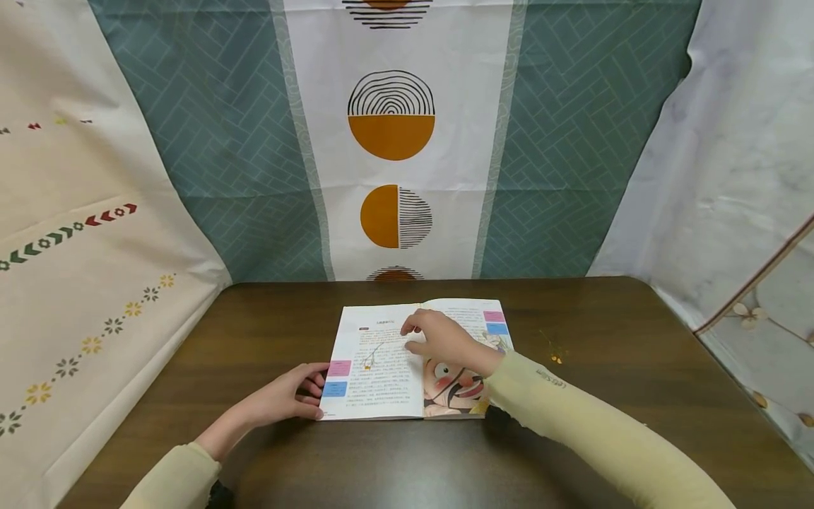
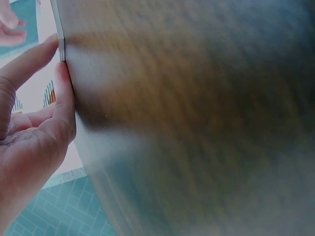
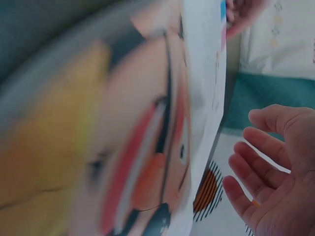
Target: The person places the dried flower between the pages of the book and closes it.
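Head view: an open picture book (image 1: 407, 360) lies flat on the dark wooden table (image 1: 623, 367), the left hand (image 1: 289, 396) touching its left page edge with loosely curled fingers, the right hand (image 1: 441, 339) hovering over the middle pages, fingers relaxed and holding nothing. Left wrist view: the left fingertips (image 2: 61, 73) press the book's thin edge (image 2: 60, 29). Right wrist view: the right fingers (image 3: 261, 147) hang open just beside the blurred cartoon face (image 3: 142, 142) on the page.

On the table (image 1: 636, 396) you have one open book (image 1: 381, 382), with your two hands (image 1: 286, 396) (image 1: 445, 339) at it.
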Demonstrator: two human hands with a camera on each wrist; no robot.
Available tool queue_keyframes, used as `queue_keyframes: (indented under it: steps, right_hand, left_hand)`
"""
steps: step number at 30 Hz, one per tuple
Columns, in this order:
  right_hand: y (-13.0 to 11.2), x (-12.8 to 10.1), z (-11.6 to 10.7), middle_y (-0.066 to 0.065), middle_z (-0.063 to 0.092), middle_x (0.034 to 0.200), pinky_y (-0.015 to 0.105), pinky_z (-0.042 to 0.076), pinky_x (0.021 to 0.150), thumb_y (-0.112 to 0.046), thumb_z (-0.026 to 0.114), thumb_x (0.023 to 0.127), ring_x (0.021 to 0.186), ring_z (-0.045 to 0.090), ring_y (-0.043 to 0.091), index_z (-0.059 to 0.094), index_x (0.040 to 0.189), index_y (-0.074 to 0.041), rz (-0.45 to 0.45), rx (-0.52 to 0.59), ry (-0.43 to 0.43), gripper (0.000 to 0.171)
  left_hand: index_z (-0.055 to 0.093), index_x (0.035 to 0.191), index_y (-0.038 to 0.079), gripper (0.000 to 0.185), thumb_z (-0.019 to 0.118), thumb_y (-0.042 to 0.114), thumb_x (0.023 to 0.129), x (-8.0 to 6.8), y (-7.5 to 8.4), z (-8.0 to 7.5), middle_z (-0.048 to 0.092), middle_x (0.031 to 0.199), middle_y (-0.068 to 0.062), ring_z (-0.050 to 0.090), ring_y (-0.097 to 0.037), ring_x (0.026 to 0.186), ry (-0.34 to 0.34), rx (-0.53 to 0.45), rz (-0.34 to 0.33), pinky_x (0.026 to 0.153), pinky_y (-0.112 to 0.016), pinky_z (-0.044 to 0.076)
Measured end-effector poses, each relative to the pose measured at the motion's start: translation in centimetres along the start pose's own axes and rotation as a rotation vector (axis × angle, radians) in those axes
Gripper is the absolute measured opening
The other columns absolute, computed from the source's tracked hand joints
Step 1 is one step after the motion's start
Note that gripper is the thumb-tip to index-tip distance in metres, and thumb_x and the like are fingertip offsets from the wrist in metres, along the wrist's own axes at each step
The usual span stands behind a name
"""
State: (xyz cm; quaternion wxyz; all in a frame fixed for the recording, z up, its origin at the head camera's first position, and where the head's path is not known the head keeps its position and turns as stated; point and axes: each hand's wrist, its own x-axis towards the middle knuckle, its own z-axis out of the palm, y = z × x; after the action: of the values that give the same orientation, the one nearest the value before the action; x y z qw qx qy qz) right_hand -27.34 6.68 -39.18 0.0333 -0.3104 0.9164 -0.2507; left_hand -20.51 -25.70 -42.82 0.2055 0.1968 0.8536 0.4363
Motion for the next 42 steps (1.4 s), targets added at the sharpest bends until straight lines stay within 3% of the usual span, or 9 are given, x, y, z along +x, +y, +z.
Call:
queue_keyframes:
  steps: [10, 16, 24, 31, 39, 42]
  right_hand:
    - [0.7, -4.9, -0.2, 0.005, 0.071, 0.103, 0.036, 0.055, 0.086, -0.013, 0.068, 0.089, 0.098, 0.065, 0.021, 0.073, 0.104, -0.007, -0.086, 0.028, 0.038, 0.017]
    - [2.1, -7.0, -0.7, 0.001, 0.07, 0.102, 0.028, 0.052, 0.076, -0.017, 0.069, 0.088, 0.087, 0.06, 0.018, 0.072, 0.105, -0.012, -0.074, -0.006, 0.044, 0.018]
    - [4.7, -7.8, -2.8, 0.005, 0.07, 0.109, 0.04, 0.055, 0.09, -0.019, 0.073, 0.088, 0.103, 0.064, 0.022, 0.07, 0.111, -0.009, -0.027, -0.041, 0.057, 0.026]
    - [6.6, -7.9, -4.2, 0.009, 0.07, 0.112, 0.046, 0.054, 0.093, -0.02, 0.075, 0.087, 0.106, 0.063, 0.027, 0.069, 0.114, -0.007, -0.002, -0.061, 0.098, 0.03]
    - [7.0, -9.2, -3.9, 0.006, 0.07, 0.112, 0.049, 0.052, 0.097, -0.022, 0.077, 0.085, 0.113, 0.063, 0.029, 0.07, 0.112, -0.011, -0.017, -0.06, 0.075, 0.03]
    - [6.8, -10.0, -3.5, 0.004, 0.069, 0.11, 0.045, 0.056, 0.091, -0.021, 0.077, 0.085, 0.104, 0.063, 0.025, 0.07, 0.11, -0.012, -0.056, -0.046, 0.062, 0.028]
  left_hand:
    - [0.029, 0.146, -0.012, 0.085, 0.08, 0.008, 0.081, -0.2, -0.2, 0.0, 0.046, 0.119, -0.02, 0.049, -0.026, 0.106, -0.003, -0.023, 0.021, 0.084, -0.022, 0.055]
    - [0.029, 0.147, -0.012, 0.085, 0.079, 0.007, 0.081, -0.3, -0.2, 0.0, 0.046, 0.119, -0.02, 0.048, -0.027, 0.106, -0.003, -0.025, 0.018, 0.084, -0.022, 0.054]
    - [0.028, 0.146, -0.012, 0.086, 0.08, 0.008, 0.081, -0.4, -0.3, 0.2, 0.046, 0.12, -0.02, 0.05, -0.026, 0.106, -0.006, -0.032, 0.019, 0.084, -0.022, 0.054]
    - [0.03, 0.146, -0.01, 0.086, 0.081, 0.01, 0.08, -0.2, -0.2, 0.2, 0.046, 0.119, -0.02, 0.05, -0.022, 0.105, -0.004, -0.013, 0.012, 0.085, -0.021, 0.054]
    - [0.03, 0.147, -0.01, 0.085, 0.08, 0.009, 0.081, -0.1, 0.1, 0.1, 0.046, 0.119, -0.02, 0.049, -0.024, 0.105, -0.006, -0.014, 0.018, 0.085, -0.021, 0.054]
    - [0.03, 0.147, -0.01, 0.085, 0.08, 0.01, 0.081, 0.0, 0.0, 0.0, 0.046, 0.119, -0.02, 0.05, -0.023, 0.105, -0.004, -0.008, 0.017, 0.085, -0.021, 0.054]
